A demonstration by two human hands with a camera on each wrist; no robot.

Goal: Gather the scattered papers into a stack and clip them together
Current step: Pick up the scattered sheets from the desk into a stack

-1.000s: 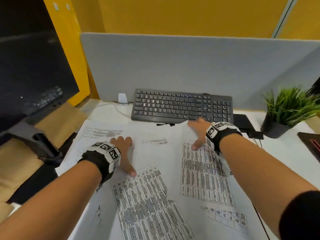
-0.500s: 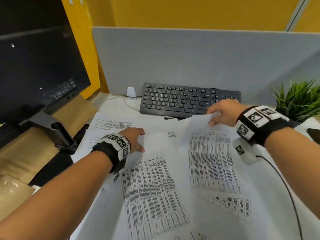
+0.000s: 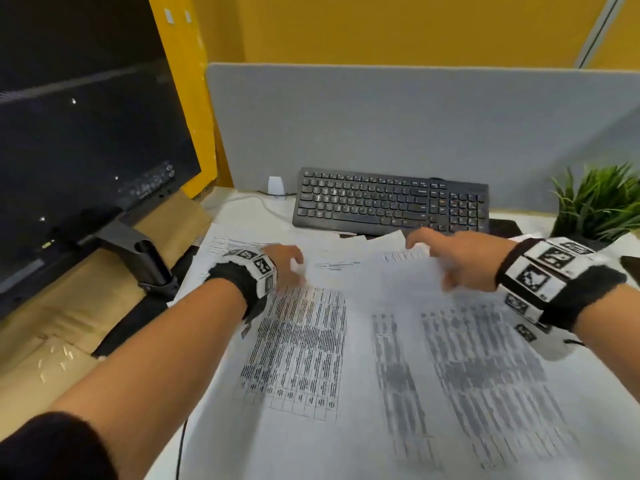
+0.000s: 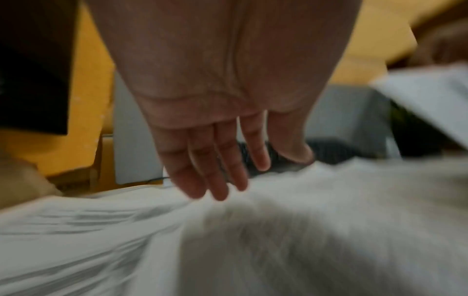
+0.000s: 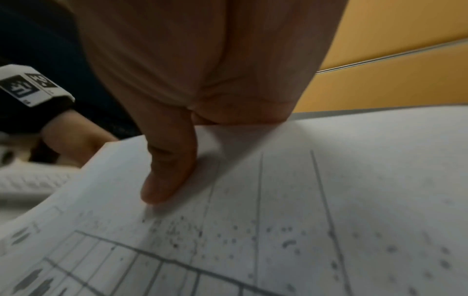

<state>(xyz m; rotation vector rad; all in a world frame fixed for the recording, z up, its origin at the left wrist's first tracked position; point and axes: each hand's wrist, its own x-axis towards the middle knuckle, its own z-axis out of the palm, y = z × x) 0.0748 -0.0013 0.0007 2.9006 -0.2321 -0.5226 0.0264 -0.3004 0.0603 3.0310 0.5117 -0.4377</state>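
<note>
1. Your right hand has a printed sheet lifted by its far edge: the thumb presses on top, and the other fingers are hidden behind the paper, so call it a pinch grip on that sheet.
2. Your left hand hovers over the papers with fingers straight and loose, holding nothing; whether the tips touch paper is lost in blur.
3. The papers lie spread and overlapping across the white bench, right in front of you, not yet squared into one stack.
4. A black keyboard sits just beyond the papers' far edge, against the grey divider.
5. A dark monitor stands on the left, a green potted plant on the right.
</note>
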